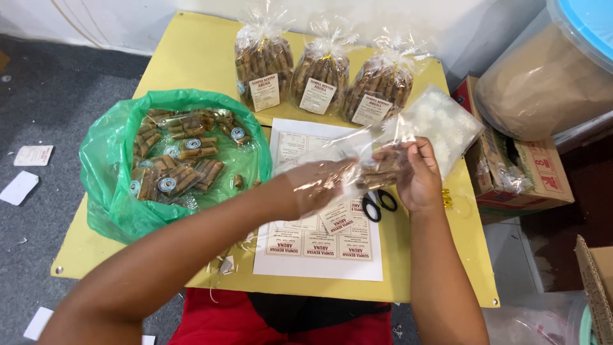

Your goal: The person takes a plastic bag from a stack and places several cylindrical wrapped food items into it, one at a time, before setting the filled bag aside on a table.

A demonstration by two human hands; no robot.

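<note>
My left hand [319, 182], covered by a thin clear plastic glove, pushes several brown rolled snacks [378, 172] into a clear cellophane bag printed with white flowers [440, 124]. My right hand [418, 176] grips that bag's mouth and holds it up over the yellow table [185, 57]. To the left lies a green plastic bag [108, 166], open, with many more rolled snacks [182, 153] inside.
Three tied, labelled bags of rolls [322, 70] stand at the table's far edge. A white label sheet [319, 246] and black scissors [378, 204] lie under my hands. Cardboard boxes [530, 172] and a large lidded tub [549, 70] stand to the right. Paper scraps [29, 156] dot the floor.
</note>
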